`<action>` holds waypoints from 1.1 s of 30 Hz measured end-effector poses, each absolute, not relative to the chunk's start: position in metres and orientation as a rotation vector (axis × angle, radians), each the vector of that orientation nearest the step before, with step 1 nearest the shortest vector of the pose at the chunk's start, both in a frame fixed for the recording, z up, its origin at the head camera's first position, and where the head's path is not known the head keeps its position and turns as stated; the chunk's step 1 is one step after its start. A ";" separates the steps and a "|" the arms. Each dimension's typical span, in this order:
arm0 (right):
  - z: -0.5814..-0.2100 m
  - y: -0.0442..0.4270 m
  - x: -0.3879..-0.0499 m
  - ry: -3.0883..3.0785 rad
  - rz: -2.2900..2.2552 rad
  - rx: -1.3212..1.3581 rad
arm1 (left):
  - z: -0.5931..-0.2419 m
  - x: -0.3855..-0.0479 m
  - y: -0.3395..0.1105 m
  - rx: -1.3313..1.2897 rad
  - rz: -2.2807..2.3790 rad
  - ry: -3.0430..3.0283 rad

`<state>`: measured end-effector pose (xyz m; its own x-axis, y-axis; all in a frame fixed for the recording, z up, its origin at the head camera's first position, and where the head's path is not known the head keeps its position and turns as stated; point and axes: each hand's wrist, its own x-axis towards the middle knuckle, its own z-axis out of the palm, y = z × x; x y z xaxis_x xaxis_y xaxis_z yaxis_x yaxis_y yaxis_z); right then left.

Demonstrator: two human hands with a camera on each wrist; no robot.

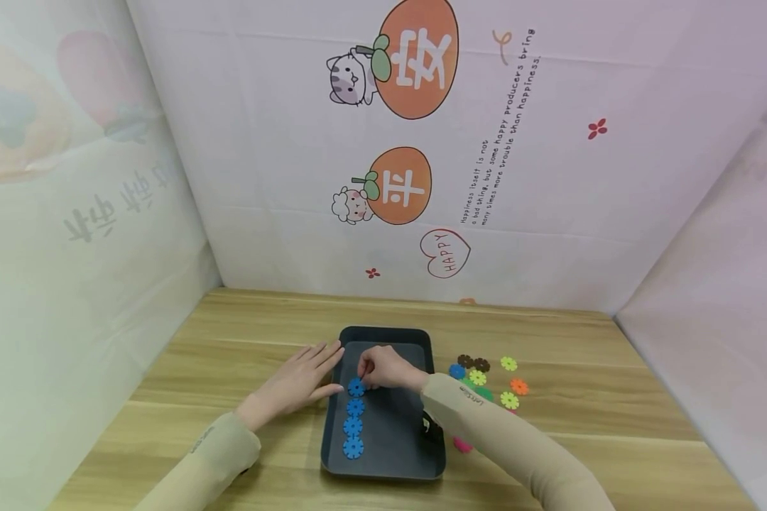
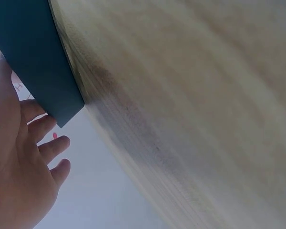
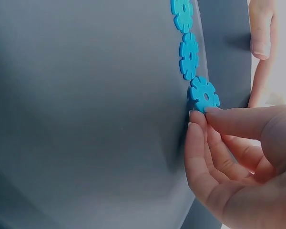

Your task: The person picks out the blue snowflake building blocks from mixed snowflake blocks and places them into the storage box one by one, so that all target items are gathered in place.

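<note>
A dark grey tray (image 1: 393, 443) lies on the table with a column of flat, notched blue discs (image 1: 353, 426) along its left side. My right hand (image 1: 386, 367) is over the tray and pinches the farthest blue disc (image 3: 204, 93) by its edge, between thumb and fingertips. In the right wrist view, that disc sits at the end of the row, close to the tray's side wall. My left hand (image 1: 297, 380) lies at the tray's left side, fingers extended, fingertips touching the outer wall (image 2: 38, 57).
To the tray's right, several loose discs lie on the wooden table (image 1: 581, 397): brown (image 1: 481, 365), yellow (image 1: 509, 400), orange (image 1: 519, 386), blue (image 1: 457, 371), green and pink. My right forearm partly covers them. Printed cloth walls (image 1: 281, 142) stand behind and at both sides.
</note>
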<state>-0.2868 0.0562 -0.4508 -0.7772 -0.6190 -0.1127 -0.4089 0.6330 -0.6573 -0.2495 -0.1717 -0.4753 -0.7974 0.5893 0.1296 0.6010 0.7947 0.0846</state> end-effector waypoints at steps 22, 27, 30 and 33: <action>-0.445 0.063 -0.284 2.557 -0.921 -0.803 | -0.475 -0.249 -0.170 -0.965 -0.184 -2.876; -0.432 0.080 -0.283 2.570 -0.968 -0.808 | -0.476 -0.249 -0.170 -0.957 -0.201 -2.889; -0.424 0.095 -0.283 2.576 -0.996 -0.812 | -0.476 -0.248 -0.170 -0.951 -0.213 -2.899; -0.418 0.114 -0.285 2.570 -1.028 -0.824 | -0.475 -0.248 -0.170 -0.947 -0.209 -2.902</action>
